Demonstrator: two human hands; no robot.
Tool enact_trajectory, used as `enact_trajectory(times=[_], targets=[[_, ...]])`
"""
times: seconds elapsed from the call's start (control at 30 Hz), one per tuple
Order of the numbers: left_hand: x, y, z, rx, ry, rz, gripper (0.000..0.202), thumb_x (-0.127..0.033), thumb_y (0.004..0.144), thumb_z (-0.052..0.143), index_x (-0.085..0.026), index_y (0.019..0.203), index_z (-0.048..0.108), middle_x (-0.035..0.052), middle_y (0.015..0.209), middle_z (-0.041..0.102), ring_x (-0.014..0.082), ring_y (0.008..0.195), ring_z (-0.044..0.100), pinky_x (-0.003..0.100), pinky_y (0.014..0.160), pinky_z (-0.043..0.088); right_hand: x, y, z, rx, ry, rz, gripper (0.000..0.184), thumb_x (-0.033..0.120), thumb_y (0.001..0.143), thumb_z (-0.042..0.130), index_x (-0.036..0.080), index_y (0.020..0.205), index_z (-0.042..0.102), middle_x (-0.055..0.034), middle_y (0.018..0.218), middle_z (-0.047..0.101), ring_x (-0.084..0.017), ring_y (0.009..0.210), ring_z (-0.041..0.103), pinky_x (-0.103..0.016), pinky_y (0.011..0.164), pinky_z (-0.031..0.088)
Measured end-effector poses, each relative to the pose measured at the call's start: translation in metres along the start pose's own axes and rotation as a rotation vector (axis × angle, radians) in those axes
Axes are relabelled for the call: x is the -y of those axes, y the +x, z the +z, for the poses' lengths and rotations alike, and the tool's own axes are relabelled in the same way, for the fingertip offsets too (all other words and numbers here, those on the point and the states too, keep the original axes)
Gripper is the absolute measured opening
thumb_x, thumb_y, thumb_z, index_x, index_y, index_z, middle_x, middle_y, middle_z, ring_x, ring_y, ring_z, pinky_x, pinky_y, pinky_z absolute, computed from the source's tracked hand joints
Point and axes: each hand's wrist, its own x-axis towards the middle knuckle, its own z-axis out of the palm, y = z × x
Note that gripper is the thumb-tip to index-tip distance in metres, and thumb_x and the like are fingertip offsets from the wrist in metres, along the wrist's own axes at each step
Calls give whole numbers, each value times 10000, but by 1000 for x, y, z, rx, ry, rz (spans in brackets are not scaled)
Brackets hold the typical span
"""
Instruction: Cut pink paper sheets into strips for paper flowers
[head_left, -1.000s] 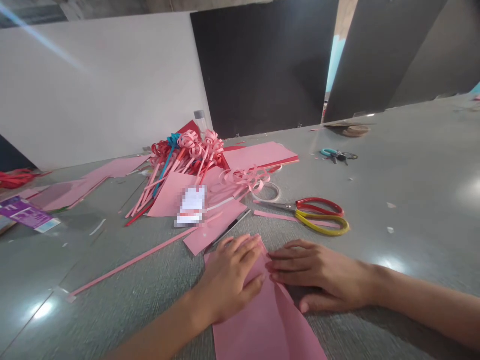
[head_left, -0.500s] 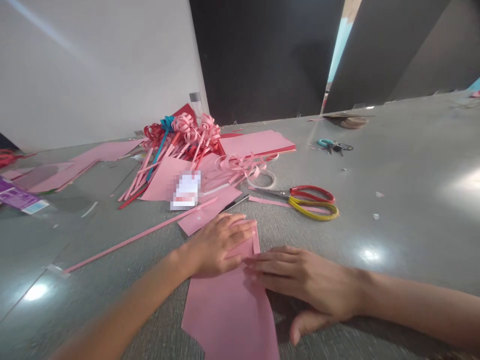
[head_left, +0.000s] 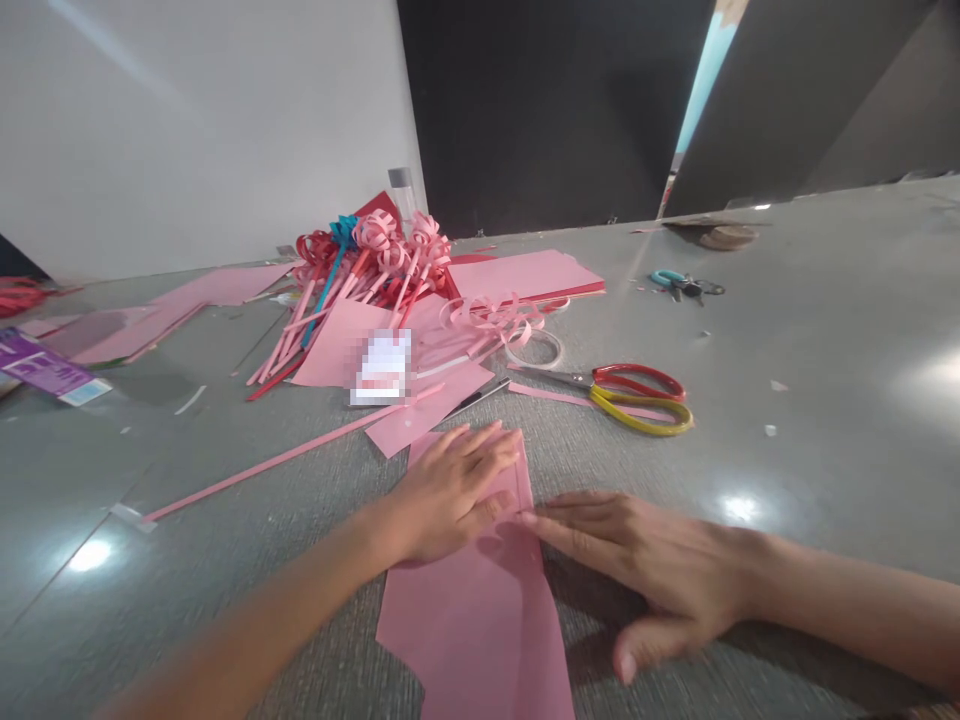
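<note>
A long sheet of pink paper (head_left: 480, 630) lies on the grey floor in front of me, its right edge folded over in a narrow strip. My left hand (head_left: 446, 495) rests flat on its upper part with the fingers stretched out. From the right, my right hand (head_left: 637, 555) reaches to the folded edge; its fingertips touch the paper and its thumb is spread away. Just beyond the sheet lie scissors (head_left: 637, 398) with one red and one yellow handle, and a thin dark cutter (head_left: 480, 397).
Paper flowers (head_left: 375, 245) on sticks are heaped at the back, beside pink sheets (head_left: 525, 275). A tape roll (head_left: 534, 349), a long pink paper stick (head_left: 292, 458), turquoise-handled pliers (head_left: 686, 285) and a purple packet (head_left: 49, 365) lie around. A white wall (head_left: 210, 120) stands behind.
My right hand has shifted slightly right, and its fingers have slid off the fold to its edge. My left hand stays on the paper. The whole view has shifted a little.
</note>
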Motion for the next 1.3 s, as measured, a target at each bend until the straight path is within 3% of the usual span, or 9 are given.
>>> enact_trajectory(times=[0.17,0.33,0.67,1.1,1.3], targets=[[0,0,2,-23,11,15,502,-400,937,304,-226,1398,204,36,1473,244,215,1363,142,438,1097,148,2,0,1,12,-63,48,631,506,884,402,87,1354,351,-161,1379,379,-227,1295,322,-421,1065,263],[0,1,2,-35,17,17,514,-397,927,339,-222,1393,214,40,1469,255,222,1358,161,440,1094,161,6,3,-3,56,-119,99,613,535,864,425,132,1325,414,-126,1383,388,-222,1295,322,-419,1073,229],[0,2,2,-32,13,17,492,-360,917,376,-214,1370,254,32,1466,264,219,1358,161,442,1094,163,1,2,-6,155,-131,-34,738,609,783,496,179,1366,353,-147,1437,259,-272,1327,229,-480,1069,189],[2,1,1,-30,-12,30,491,-378,914,379,-223,1365,261,35,1462,273,220,1359,154,450,1096,158,0,0,-7,170,-94,-29,732,589,786,510,172,1366,353,-136,1443,241,-262,1327,231,-458,1082,160],[3,1,4,-33,-11,26,464,-374,907,385,-241,1343,295,5,1459,283,217,1360,147,449,1101,139,8,-1,-6,167,-41,-57,746,521,832,469,64,1389,277,-179,1424,265,-244,1324,243,-413,1090,182]])
